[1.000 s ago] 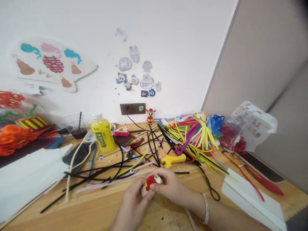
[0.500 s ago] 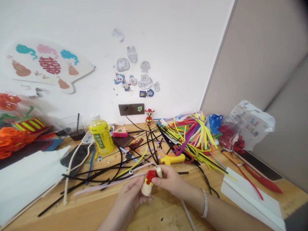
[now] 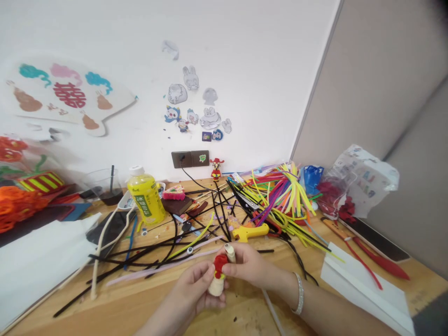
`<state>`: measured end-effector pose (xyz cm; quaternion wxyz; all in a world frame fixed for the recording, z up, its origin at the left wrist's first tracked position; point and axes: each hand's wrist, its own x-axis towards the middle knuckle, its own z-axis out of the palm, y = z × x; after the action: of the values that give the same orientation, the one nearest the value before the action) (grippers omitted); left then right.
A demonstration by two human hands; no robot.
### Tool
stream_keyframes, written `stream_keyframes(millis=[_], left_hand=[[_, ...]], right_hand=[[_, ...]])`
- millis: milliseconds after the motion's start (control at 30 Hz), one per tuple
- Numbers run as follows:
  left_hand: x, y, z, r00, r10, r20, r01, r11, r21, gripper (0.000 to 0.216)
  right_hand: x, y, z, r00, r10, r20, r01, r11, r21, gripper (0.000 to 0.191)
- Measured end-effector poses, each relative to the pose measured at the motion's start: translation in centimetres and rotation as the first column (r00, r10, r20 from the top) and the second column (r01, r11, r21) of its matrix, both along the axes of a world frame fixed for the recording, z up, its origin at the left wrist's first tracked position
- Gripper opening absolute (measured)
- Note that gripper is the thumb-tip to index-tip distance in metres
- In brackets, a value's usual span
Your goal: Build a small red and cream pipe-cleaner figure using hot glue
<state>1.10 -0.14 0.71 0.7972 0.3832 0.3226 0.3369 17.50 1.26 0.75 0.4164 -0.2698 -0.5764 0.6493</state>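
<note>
My left hand (image 3: pixel 194 289) is closed around a small cream figure with a red fuzzy top (image 3: pixel 218 275), held upright just above the wooden table (image 3: pixel 115 308). My right hand (image 3: pixel 250 266), with a silver bracelet on its wrist, pinches the red top from the right and also grips a cream stick (image 3: pixel 230 252) that pokes up between its fingers. Black pipe cleaners (image 3: pixel 157 247) and a pale lilac one lie just beyond both hands.
A yellow glue gun (image 3: pixel 250 231) lies behind my hands, beside a heap of coloured pipe cleaners (image 3: pixel 280 198). A yellow drink bottle (image 3: pixel 142 196) stands at the back left, near a wall socket (image 3: pixel 191 158). White paper (image 3: pixel 364 284) lies at the right, white sheets (image 3: pixel 38 261) at the left.
The figure has been turned from lying low between my hands to standing upright, and my hands have risen a little. The view has shifted slightly.
</note>
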Motion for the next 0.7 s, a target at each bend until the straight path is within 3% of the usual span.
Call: stream_keyframes(millis=[133, 233, 433, 567, 700], left_hand=[[0.22, -0.05, -0.44, 0.993, 0.093, -0.075, -0.084, 0.99, 0.114, 0.032], [0.28, -0.05, -0.31, 0.976, 0.172, -0.135, -0.142, 0.968, 0.205, 0.032], [0.3, -0.11, 0.31, 0.972, 0.198, -0.125, -0.175, 0.969, 0.176, 0.035], [0.27, 0.3, 0.18, 0.963, 0.247, -0.107, -0.228, 0.959, 0.167, 0.036], [0.25, 0.63, -0.24, 0.964, 0.262, -0.046, -0.251, 0.953, 0.17, 0.038]], right_hand=[[-0.1, -0.17, 0.03, 0.997, -0.043, 0.068, 0.038, 0.997, 0.068, 0.04], [-0.18, -0.03, -0.23, 0.974, -0.167, 0.15, 0.149, 0.981, 0.126, 0.037], [-0.16, 0.04, -0.36, 0.934, -0.304, 0.185, 0.269, 0.944, 0.191, 0.024], [-0.05, -0.52, 0.17, 0.858, -0.467, 0.214, 0.33, 0.821, 0.466, 0.013], [0.05, -0.73, 0.1, 0.868, -0.454, 0.201, 0.211, 0.704, 0.678, 0.009]])
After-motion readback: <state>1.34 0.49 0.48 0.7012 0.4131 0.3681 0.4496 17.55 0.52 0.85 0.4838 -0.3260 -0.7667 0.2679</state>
